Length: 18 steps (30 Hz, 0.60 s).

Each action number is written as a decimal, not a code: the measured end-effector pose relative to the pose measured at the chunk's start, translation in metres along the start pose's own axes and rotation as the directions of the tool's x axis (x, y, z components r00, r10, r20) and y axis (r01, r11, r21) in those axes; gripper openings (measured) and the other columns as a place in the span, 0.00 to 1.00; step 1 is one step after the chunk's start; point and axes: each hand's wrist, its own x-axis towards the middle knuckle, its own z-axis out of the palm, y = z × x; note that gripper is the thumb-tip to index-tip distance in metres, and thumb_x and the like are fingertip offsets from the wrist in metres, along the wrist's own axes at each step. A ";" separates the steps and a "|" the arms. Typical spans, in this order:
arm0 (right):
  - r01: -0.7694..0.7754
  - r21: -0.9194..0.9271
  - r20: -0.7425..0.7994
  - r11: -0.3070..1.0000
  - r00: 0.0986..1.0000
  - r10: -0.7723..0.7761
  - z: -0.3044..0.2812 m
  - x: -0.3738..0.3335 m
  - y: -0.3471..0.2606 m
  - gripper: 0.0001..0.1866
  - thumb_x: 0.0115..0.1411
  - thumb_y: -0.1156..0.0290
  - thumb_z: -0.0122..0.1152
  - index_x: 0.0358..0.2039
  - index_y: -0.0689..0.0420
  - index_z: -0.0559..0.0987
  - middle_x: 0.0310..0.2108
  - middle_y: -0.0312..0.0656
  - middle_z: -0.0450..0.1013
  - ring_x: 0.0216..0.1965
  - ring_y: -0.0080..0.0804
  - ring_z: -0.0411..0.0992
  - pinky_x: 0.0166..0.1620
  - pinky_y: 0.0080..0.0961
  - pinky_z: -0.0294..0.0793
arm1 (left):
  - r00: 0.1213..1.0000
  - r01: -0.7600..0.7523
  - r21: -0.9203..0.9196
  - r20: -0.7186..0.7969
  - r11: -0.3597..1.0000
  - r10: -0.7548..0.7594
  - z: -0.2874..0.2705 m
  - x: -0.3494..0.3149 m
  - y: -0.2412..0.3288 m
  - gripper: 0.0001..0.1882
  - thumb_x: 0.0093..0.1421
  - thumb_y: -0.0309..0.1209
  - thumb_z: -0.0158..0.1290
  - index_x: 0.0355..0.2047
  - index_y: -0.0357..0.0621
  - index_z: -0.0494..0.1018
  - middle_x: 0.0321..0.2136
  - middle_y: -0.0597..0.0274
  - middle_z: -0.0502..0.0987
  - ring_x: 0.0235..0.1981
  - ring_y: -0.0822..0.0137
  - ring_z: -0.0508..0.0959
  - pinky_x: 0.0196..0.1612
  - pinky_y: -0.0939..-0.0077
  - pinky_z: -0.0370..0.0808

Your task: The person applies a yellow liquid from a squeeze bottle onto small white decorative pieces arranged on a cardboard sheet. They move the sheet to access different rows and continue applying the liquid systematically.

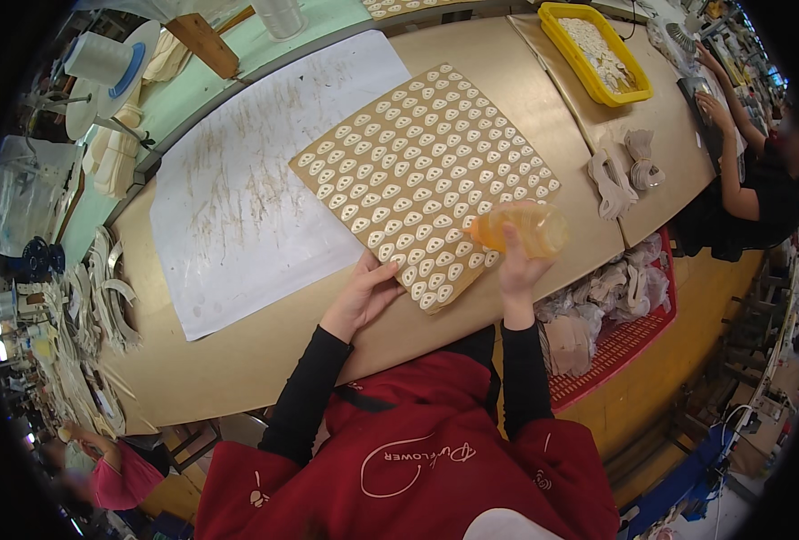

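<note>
1. My R hand (524, 267) grips an amber squeeze bottle (542, 232), long axis running L–R, nozzle pointing L over the brown board (462, 285).
2. My L hand (368, 292), farther from the nozzle, touches the board's near-L edge, thumb atop; can't tell if pinching.

The person wears a loose, deep-red garment (399, 409) with wide, short sleeves (242, 472), white script lettering (417, 455) and a curved white line (365, 468) across it, plus small white motifs (258, 498) at each side. Close-fitting black undersleeves (525, 378) reach the wrists; the left hand (363, 292) and right hand (519, 272) are bare.
</note>
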 end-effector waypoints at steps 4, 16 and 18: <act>0.016 0.009 0.033 1.000 0.999 -0.016 0.004 0.001 -0.001 0.16 0.54 0.76 0.70 0.42 0.63 0.75 0.36 0.40 0.76 0.36 0.27 0.74 0.42 0.25 0.74 | 1.000 -0.001 0.007 0.004 1.000 0.001 0.001 0.000 0.000 0.39 0.60 0.30 0.56 0.67 0.49 0.48 0.63 0.57 0.60 0.63 0.56 0.63 0.62 0.51 0.63; -0.002 -0.020 0.004 1.000 1.000 0.002 -0.001 0.001 -0.002 0.15 0.56 0.75 0.68 0.43 0.63 0.75 0.37 0.40 0.76 0.38 0.27 0.74 0.43 0.24 0.73 | 1.000 0.005 0.018 0.007 1.000 -0.005 0.000 0.001 0.000 0.39 0.60 0.30 0.56 0.67 0.49 0.47 0.63 0.57 0.60 0.64 0.56 0.62 0.63 0.51 0.63; -0.020 -0.022 0.044 1.000 0.999 0.021 0.002 0.000 -0.003 0.16 0.58 0.74 0.65 0.45 0.64 0.73 0.39 0.41 0.74 0.41 0.28 0.74 0.46 0.25 0.72 | 1.000 0.004 0.019 0.005 1.000 -0.004 0.000 0.000 0.000 0.39 0.60 0.30 0.56 0.67 0.49 0.47 0.63 0.57 0.60 0.64 0.56 0.62 0.63 0.51 0.63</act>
